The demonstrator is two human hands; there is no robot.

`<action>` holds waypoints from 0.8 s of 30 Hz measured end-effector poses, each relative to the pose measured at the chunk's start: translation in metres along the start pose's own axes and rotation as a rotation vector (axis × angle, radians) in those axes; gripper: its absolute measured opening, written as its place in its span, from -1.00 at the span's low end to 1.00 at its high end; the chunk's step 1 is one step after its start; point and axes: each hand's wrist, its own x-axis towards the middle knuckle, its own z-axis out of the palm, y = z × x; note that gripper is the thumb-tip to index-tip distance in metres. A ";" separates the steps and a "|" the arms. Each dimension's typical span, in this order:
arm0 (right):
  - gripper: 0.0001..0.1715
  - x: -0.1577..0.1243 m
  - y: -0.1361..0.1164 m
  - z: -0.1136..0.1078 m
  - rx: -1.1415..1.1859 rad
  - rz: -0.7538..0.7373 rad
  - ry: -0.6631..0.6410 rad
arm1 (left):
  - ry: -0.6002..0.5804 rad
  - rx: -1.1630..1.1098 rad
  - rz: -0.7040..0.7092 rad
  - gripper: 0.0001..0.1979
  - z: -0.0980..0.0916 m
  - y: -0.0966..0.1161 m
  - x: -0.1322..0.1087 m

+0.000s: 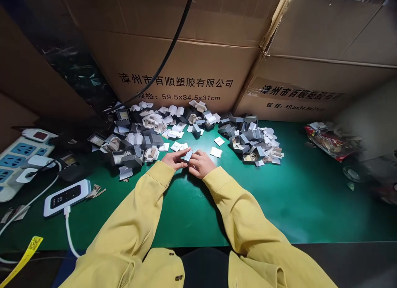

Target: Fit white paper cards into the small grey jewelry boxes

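A small grey box (187,156) is held between my two hands above the green table (192,205). My left hand (175,159) grips its left side with thumb and fingers. On its right side are the fingers of my right hand (201,163), curled against it. White folded papers (216,152) lie just beyond and to the right of my hands. Behind my left hand spreads a heap of dark boxes and white papers (133,139). Another pile of grey boxes (251,135) stands at the back right.
Large cardboard cartons (186,60) line the back. On the left are a power strip (18,160), a white device (66,197) and its cable. A black cable (169,52) hangs down at the back. A red plastic bag (331,141) lies far right.
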 end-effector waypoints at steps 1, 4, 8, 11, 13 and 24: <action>-0.87 0.000 0.001 0.001 0.014 -0.003 0.009 | -0.008 -0.004 0.003 -0.25 0.000 -0.001 0.000; -0.88 -0.002 0.003 0.005 0.038 0.001 0.046 | -0.019 -0.019 0.009 -0.26 0.002 -0.001 0.000; -0.82 -0.007 0.004 0.009 0.060 -0.009 0.159 | 0.001 -0.035 0.008 -0.27 0.004 0.003 -0.001; -0.78 -0.013 0.004 0.011 0.058 -0.013 0.248 | 0.023 -0.049 0.014 -0.28 0.006 0.006 -0.002; -0.78 -0.018 0.003 0.012 0.044 -0.004 0.272 | 0.028 -0.061 0.016 -0.27 0.006 0.006 -0.002; -0.76 -0.031 -0.007 0.017 0.054 0.110 0.231 | -0.007 -0.102 0.008 -0.29 0.007 0.001 -0.001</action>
